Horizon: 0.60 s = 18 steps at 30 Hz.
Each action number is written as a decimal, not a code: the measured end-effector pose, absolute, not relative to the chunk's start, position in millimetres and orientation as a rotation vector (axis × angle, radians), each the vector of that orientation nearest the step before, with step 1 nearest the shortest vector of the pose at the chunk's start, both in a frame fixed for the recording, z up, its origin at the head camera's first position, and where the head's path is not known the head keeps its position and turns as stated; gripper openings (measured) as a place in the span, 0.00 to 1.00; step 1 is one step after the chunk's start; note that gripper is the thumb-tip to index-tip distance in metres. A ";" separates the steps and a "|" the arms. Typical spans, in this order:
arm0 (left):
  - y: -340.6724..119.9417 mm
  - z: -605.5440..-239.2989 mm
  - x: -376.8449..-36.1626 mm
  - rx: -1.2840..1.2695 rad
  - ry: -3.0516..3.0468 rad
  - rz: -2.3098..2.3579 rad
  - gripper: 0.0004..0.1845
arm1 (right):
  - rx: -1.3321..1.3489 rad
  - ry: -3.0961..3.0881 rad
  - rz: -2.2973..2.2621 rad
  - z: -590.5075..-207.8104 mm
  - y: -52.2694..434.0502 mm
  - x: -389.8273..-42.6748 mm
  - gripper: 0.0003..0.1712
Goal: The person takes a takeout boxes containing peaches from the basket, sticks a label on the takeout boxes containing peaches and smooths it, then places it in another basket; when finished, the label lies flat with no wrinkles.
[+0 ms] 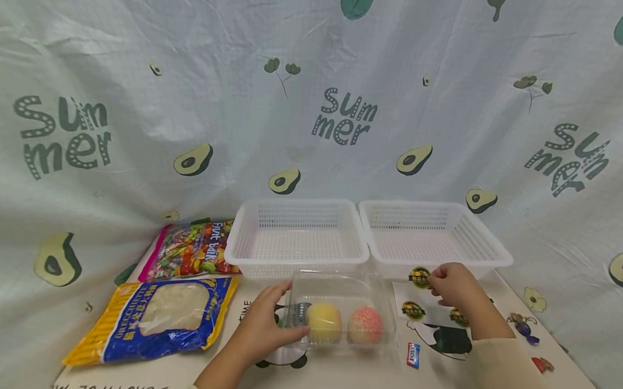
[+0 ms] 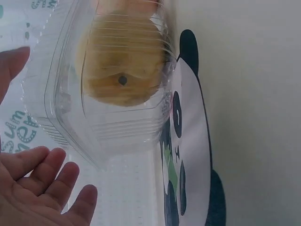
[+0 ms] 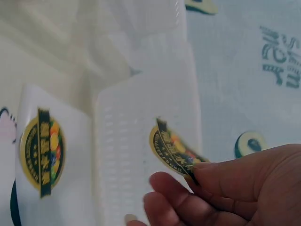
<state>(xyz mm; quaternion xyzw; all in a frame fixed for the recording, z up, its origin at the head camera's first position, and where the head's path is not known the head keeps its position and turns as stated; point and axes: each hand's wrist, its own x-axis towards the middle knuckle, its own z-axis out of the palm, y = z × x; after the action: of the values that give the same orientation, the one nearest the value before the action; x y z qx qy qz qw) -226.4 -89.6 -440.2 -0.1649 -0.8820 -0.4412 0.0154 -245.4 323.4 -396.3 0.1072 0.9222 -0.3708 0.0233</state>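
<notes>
A clear plastic clamshell box (image 1: 341,287) stands on the table with its lid down. Inside it are a yellow round fruit (image 1: 324,323) and a pink-speckled peach (image 1: 366,325). My left hand (image 1: 265,324) is at the box's left end, thumb and fingers spread; in the left wrist view the fingers (image 2: 44,172) look relaxed beside the box. Between thumb and index finger, my right hand (image 1: 453,287) pinches an oval black-and-gold sticker (image 3: 176,150). Below it lies a white sticker sheet (image 3: 75,188) bearing more such stickers.
Two white plastic baskets (image 1: 296,265) (image 1: 440,264) stand side by side behind the box. To the left lie a blue-and-yellow orecchiette bag (image 1: 175,308) and a colourful candy bag (image 1: 189,252). A small wrapped candy (image 1: 413,355) sits in front, with more candies (image 1: 532,340) at the right.
</notes>
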 end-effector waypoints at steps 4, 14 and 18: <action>-86.5 -435.3 -224.2 -0.504 -2.683 -1.407 0.47 | 0.226 2.909 -1.155 -385.3 308.9 -234.3 0.12; -67.8 -419.2 -219.1 -0.602 -2.581 -1.456 0.35 | 0.011 2.939 -1.307 -369.3 257.3 -211.8 0.08; -58.5 -410.6 -218.6 -0.696 -2.543 -1.491 0.30 | -0.039 2.883 -1.436 -367.2 236.3 -213.1 0.07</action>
<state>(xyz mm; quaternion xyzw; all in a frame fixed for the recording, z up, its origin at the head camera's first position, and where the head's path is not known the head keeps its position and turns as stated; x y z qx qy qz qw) -218.6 -58.5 -410.6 -0.2295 -0.8382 -0.4916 0.0564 -213.1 236.3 -367.2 -0.0121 0.8943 -0.4455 -0.0396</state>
